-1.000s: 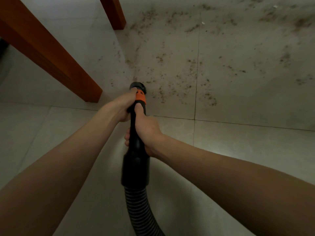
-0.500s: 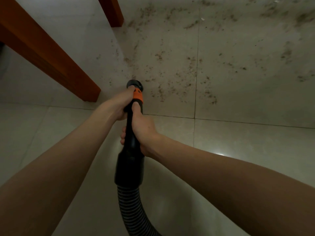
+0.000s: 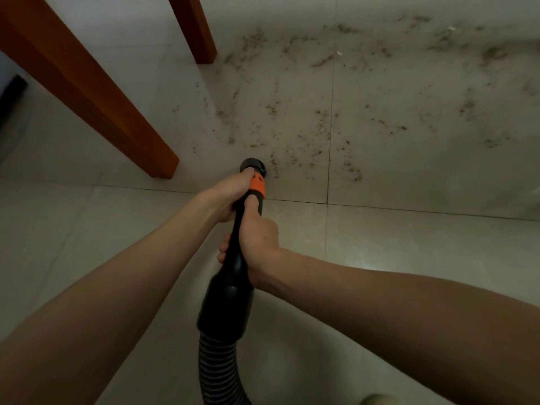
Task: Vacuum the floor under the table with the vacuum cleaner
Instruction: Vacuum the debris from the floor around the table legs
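Note:
A black vacuum hose handle [image 3: 230,299] with an orange band [image 3: 257,185] points away from me at the tiled floor [image 3: 409,244]. My left hand [image 3: 230,191] grips the handle right at the orange band, just behind the black nozzle opening [image 3: 253,165]. Further back on the handle, my right hand [image 3: 257,241] wraps around the narrow black part. The ribbed hose [image 3: 219,372] runs down out of view. Dark crumbs and dirt [image 3: 306,141] lie scattered on the tiles just beyond the nozzle and to the right.
Two orange-brown wooden table legs stand on the floor: a near one [image 3: 157,159] left of the nozzle and a far one [image 3: 201,45] at the top. A dark object [image 3: 11,95] sits at the left edge. A shoe tip [image 3: 377,400] shows at the bottom.
The view has shifted a little, so the table legs and dirt sit lower in the frame. Both hands keep the same grip on the handle, with the nozzle still near the closest dirt.

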